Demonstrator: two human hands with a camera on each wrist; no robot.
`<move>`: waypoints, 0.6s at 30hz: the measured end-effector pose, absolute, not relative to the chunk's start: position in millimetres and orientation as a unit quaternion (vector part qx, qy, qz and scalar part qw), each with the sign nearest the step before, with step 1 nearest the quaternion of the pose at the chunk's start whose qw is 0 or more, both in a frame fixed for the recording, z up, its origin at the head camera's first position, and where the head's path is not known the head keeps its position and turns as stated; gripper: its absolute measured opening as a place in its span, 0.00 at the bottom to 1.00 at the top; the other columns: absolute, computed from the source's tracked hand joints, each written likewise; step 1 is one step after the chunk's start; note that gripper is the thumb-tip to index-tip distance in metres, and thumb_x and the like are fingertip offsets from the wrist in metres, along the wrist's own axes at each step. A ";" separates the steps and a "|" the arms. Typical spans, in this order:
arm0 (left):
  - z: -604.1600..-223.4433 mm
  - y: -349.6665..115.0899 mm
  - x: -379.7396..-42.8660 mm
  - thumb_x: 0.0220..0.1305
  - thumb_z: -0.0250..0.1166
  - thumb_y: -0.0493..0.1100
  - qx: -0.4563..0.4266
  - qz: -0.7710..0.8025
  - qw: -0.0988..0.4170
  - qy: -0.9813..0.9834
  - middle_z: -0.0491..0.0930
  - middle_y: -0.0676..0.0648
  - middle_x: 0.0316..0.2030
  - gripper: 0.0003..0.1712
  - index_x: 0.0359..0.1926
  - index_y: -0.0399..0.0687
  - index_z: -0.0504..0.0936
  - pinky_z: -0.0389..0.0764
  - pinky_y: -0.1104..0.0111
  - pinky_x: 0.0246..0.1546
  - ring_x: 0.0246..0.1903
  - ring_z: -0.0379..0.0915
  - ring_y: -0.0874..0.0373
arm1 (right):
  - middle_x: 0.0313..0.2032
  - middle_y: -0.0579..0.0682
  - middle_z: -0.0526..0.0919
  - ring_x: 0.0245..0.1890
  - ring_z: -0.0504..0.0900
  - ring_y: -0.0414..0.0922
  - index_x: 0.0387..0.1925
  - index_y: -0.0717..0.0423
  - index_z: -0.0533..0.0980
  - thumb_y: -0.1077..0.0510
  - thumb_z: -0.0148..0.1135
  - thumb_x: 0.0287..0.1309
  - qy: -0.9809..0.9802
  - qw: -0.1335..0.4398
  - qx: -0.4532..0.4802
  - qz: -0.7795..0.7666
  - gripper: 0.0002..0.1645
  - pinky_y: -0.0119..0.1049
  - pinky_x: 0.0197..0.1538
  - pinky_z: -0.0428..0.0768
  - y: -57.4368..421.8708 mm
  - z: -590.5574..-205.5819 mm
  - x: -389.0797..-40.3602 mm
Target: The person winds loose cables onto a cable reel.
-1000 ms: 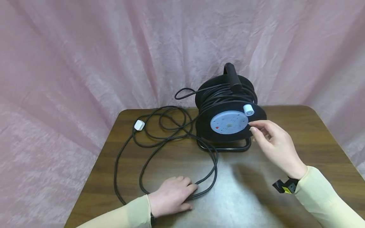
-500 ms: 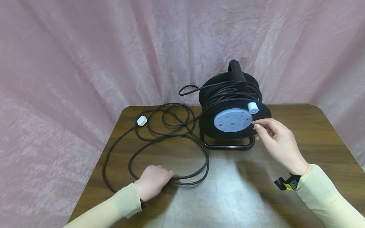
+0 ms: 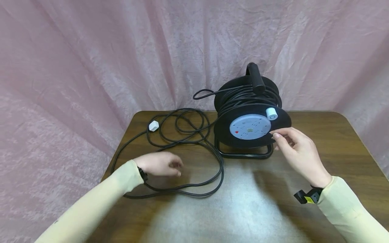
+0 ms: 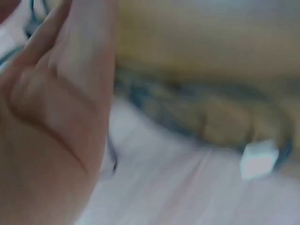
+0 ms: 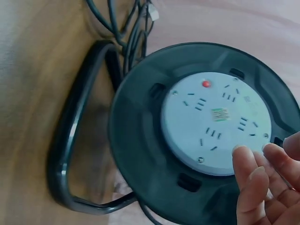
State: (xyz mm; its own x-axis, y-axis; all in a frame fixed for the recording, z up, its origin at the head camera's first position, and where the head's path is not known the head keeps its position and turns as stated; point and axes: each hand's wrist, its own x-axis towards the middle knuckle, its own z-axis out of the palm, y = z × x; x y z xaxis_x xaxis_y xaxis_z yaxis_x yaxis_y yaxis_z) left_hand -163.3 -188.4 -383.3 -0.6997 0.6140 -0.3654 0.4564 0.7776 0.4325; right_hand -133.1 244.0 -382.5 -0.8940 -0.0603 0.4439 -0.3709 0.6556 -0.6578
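Curtain (image 3: pixel 91 50), one, pink: I see it across the upper frame and down the left side. Table (image 3: pixel 322 138), one, wood-grained: back edge behind the reel, rounded corners at left and right; right edge well apart from the right hand; brown wood between the two hands, lower centre. Reel (image 3: pixel 252 109), one, black, right of centre: face and pale socket panel (image 3: pixel 250 127) point toward the bottom of the frame, axle running front to back, handle (image 3: pixel 256 81) lying lengthwise the same way. Cable (image 3: pixel 222 168), black: wound on the reel, loose loops spread leftward. Right hand (image 3: pixel 299 152): in from lower right, fingers bent and aimed upper left, thumb near forefinger, by the panel's right edge; contact I cannot tell, nothing visibly gripped. Left hand (image 3: pixel 161 163): in from lower left, above the loops, fingers aimed right and loosely curled, nothing visibly gripped; blurred in my left wrist view. Knob (image 3: pixel 271 113), white, upper right of the reel's face. Plug (image 3: pixel 153 126), white, left among the loops.
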 end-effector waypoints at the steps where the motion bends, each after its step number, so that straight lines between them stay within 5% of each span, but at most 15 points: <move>1: -371.9 -183.3 -175.5 0.67 0.64 0.49 0.291 0.162 0.212 0.919 0.82 0.57 0.40 0.13 0.50 0.51 0.83 0.77 0.63 0.47 0.40 0.77 0.64 | 0.34 0.40 0.79 0.27 0.78 0.34 0.46 0.50 0.81 0.52 0.59 0.70 -0.887 0.200 0.120 0.399 0.10 0.24 0.28 0.71 243.9 -380.7 -133.6; 6: -325.4 -146.0 -247.2 0.71 0.59 0.49 0.240 0.209 -0.006 0.948 0.75 0.50 0.58 0.26 0.67 0.51 0.72 0.73 0.61 0.56 0.53 0.73 0.58 | 0.28 0.43 0.81 0.25 0.78 0.36 0.40 0.51 0.79 0.49 0.57 0.70 -0.880 0.229 0.100 0.404 0.11 0.28 0.29 0.68 239.6 -364.6 -137.8; 9: -314.9 -124.2 -282.9 0.71 0.58 0.50 0.246 0.197 -0.043 0.948 0.64 0.45 0.68 0.34 0.75 0.51 0.61 0.63 0.59 0.65 0.64 0.63 0.52 | 0.25 0.46 0.79 0.24 0.74 0.40 0.37 0.51 0.75 0.43 0.55 0.70 -0.893 0.241 0.082 0.371 0.16 0.35 0.29 0.67 233.3 -350.8 -144.1; 11: -314.7 -114.3 -299.9 0.72 0.57 0.49 0.273 0.170 -0.042 0.946 0.63 0.43 0.70 0.30 0.72 0.47 0.67 0.57 0.58 0.69 0.68 0.58 0.48 | 0.25 0.45 0.76 0.24 0.72 0.42 0.36 0.49 0.74 0.38 0.52 0.70 -0.914 0.234 0.070 0.325 0.20 0.40 0.28 0.66 228.1 -341.2 -148.9; 14: -317.6 -105.9 -311.1 0.75 0.55 0.47 0.302 0.141 -0.038 0.942 0.76 0.43 0.56 0.16 0.54 0.45 0.80 0.65 0.60 0.62 0.58 0.68 0.49 | 0.22 0.44 0.72 0.22 0.70 0.44 0.28 0.46 0.73 0.32 0.49 0.68 -0.942 0.229 0.062 0.239 0.26 0.45 0.23 0.66 220.8 -329.1 -154.1; 18: -311.9 -102.7 -308.5 0.78 0.51 0.49 0.308 0.151 -0.041 0.938 0.76 0.50 0.31 0.12 0.38 0.51 0.77 0.70 0.61 0.38 0.33 0.71 0.54 | 0.13 0.46 0.66 0.12 0.64 0.48 0.14 0.48 0.66 0.37 0.48 0.66 -0.955 0.250 0.040 0.151 0.29 0.44 0.13 0.59 214.6 -317.3 -156.0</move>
State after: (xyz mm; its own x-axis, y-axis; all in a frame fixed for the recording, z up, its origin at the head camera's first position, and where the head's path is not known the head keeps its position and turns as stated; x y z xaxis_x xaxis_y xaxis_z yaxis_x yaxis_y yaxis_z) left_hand -308.5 -102.7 -311.9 -0.8064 0.5662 0.1706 0.5911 0.7641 0.2582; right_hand -156.0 214.6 -317.3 -0.8716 -0.0009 0.4902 -0.1521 0.9511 -0.2688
